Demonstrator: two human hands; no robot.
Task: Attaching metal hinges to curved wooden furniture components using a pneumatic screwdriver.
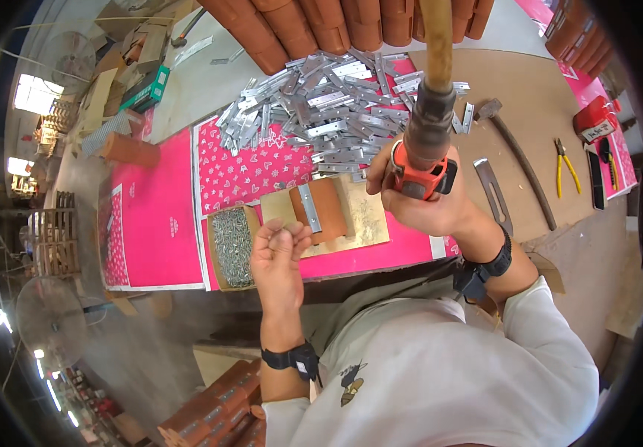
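Observation:
My right hand (441, 212) is wrapped round a red and black power driver (420, 167), which rises toward the top of the view. In front of me, a terracotta-coloured curved piece (330, 212) sits in a wooden block (366, 231). Across that piece lies a drilled metal strip (309, 207). My left hand (280, 249) is closed in a pinch beside the strip's near end; whatever its fingertips hold is too small to make out. An open box of small screws (232, 246) stands just left of that hand.
Loose metal strips (329, 104) are heaped behind the block, below a row of terracotta pieces (351, 26). On the right lie a slotted metal bar (491, 195), a hammer (523, 160), yellow-handled pliers (566, 167) and a red container (596, 119). Another terracotta piece (131, 149) lies left.

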